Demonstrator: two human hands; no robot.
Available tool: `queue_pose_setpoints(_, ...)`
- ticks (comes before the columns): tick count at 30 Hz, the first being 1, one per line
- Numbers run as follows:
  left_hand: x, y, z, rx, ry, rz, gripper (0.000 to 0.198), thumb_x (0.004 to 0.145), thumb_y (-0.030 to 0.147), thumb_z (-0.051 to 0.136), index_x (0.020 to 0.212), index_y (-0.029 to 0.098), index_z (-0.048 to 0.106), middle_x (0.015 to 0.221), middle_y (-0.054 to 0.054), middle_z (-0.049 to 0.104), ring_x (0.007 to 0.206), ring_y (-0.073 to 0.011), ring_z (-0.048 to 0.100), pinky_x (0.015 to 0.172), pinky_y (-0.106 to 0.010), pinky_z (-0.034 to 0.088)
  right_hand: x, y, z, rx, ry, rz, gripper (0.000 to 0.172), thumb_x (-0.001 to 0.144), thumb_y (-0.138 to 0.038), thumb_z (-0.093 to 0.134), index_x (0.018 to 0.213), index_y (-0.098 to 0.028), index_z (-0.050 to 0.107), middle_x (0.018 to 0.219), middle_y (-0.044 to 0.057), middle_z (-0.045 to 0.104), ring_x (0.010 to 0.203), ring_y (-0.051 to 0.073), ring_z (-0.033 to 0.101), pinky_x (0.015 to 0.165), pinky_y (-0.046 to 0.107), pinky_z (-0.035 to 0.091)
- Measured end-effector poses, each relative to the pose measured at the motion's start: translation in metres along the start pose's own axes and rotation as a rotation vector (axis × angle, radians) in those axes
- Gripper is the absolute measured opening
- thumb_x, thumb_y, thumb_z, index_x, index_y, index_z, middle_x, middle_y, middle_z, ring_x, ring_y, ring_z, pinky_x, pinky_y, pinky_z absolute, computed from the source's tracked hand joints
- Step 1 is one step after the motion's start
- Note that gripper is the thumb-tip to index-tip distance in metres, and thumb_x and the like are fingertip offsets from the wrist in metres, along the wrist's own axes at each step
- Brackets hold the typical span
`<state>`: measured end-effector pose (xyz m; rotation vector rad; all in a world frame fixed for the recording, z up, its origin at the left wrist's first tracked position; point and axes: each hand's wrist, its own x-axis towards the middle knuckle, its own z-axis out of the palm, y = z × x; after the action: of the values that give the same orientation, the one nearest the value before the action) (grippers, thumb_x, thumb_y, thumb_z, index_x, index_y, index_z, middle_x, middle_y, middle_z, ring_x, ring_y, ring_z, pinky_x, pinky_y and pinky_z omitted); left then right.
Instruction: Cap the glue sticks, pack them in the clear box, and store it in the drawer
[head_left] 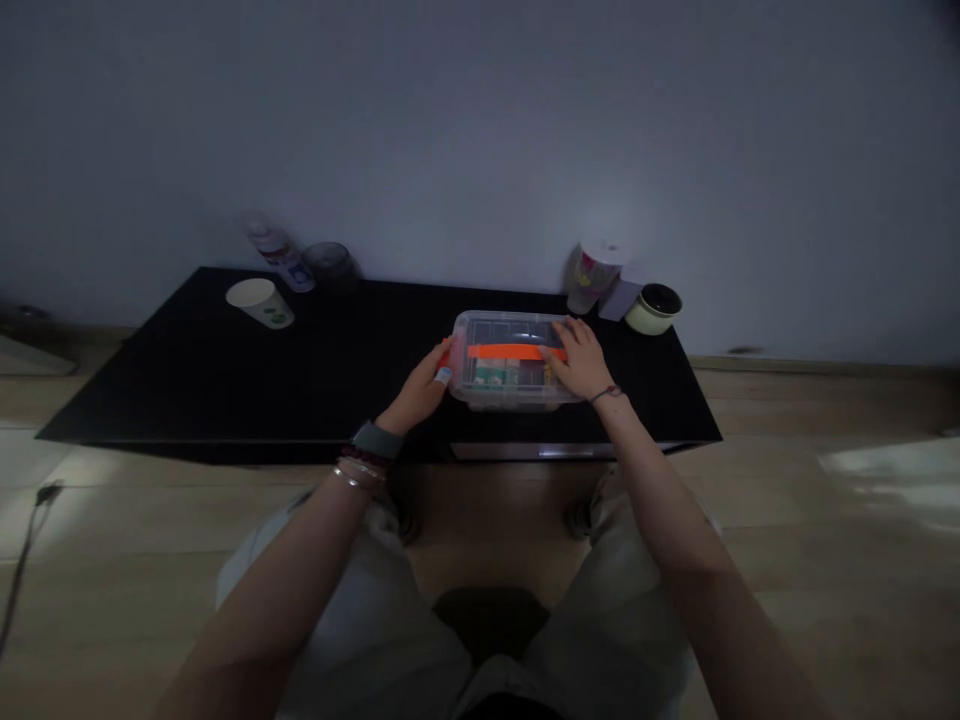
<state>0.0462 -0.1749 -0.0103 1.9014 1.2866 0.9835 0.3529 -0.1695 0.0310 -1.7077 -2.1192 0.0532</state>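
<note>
A clear plastic storage box with an orange strip across its lid sits near the front of the black low table. Coloured packages show dimly through its walls. My left hand grips the box's left end, with a pale bandage or tape on one finger. My right hand presses on the lid's right part, its fingers over the end of the orange strip. Bracelets circle both wrists.
At the table's back left, a paper cup lies on its side near a spray bottle and a dark jar. At the back right stand a tall cup, a pale card and a cream pot.
</note>
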Motion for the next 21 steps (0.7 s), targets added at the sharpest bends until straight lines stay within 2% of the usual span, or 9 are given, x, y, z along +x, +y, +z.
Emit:
queue_pose_setpoints(4,0.009,0.005,-0.009,0.195,0.012,0.049,0.052,0.090,0.035,0.045,0.139,0.017,0.053,0.152,-0.014,0.045,0.147,-0.0344,0.030,0.119,-0.060,0.024,0.001,-0.001,0.003,0.001,-0.080,0.020,0.074,0.095,-0.064,0.037,0.149,-0.013,0.042,0.159,0.018,0.030,0.150,0.035,0.019,0.116,0.054,0.028)
queue_pose_setpoints(7,0.032,0.020,-0.008,0.276,0.065,0.132,0.050,0.091,0.034,0.046,0.137,0.015,0.054,0.152,-0.015,0.045,0.147,-0.0334,0.031,0.119,-0.058,0.026,0.002,-0.004,0.001,-0.013,-0.124,0.021,0.080,0.094,-0.067,0.036,0.150,-0.009,0.039,0.161,0.020,0.026,0.151,0.035,0.015,0.116,0.055,0.028)
queue_pose_setpoints(10,0.061,0.039,0.001,0.371,0.054,0.189,0.053,0.095,0.036,0.043,0.142,0.014,0.049,0.153,-0.016,0.044,0.148,-0.0322,0.029,0.119,-0.057,0.025,0.003,-0.007,-0.002,-0.027,-0.132,0.034,0.080,0.094,-0.067,0.037,0.151,-0.011,0.038,0.161,0.019,0.027,0.151,0.035,0.016,0.116,0.055,0.028)
queue_pose_setpoints(13,0.082,0.050,0.016,0.496,-0.040,0.141,0.057,0.096,0.040,0.042,0.147,0.016,0.043,0.155,-0.016,0.041,0.149,-0.0356,0.024,0.117,-0.065,0.022,0.003,-0.009,-0.002,-0.024,-0.120,0.057,0.076,0.095,-0.067,0.036,0.150,-0.015,0.040,0.161,0.016,0.029,0.150,0.035,0.019,0.116,0.055,0.028)
queue_pose_setpoints(16,0.089,0.049,0.029,0.582,-0.095,0.086,0.060,0.095,0.044,0.042,0.150,0.019,0.041,0.156,-0.015,0.039,0.149,-0.0388,0.023,0.114,-0.071,0.019,0.003,-0.010,-0.002,-0.005,-0.112,0.087,0.073,0.096,-0.066,0.035,0.149,-0.016,0.041,0.160,0.015,0.030,0.150,0.034,0.021,0.115,0.055,0.031)
queue_pose_setpoints(21,0.087,0.037,0.034,0.601,-0.066,0.102,0.060,0.095,0.049,0.041,0.149,0.022,0.043,0.156,-0.013,0.041,0.146,-0.0388,0.029,0.114,-0.069,0.022,0.004,-0.008,0.003,0.036,-0.079,0.093,0.069,0.096,-0.064,0.036,0.149,-0.019,0.043,0.160,0.014,0.031,0.150,0.033,0.021,0.114,0.055,0.032)
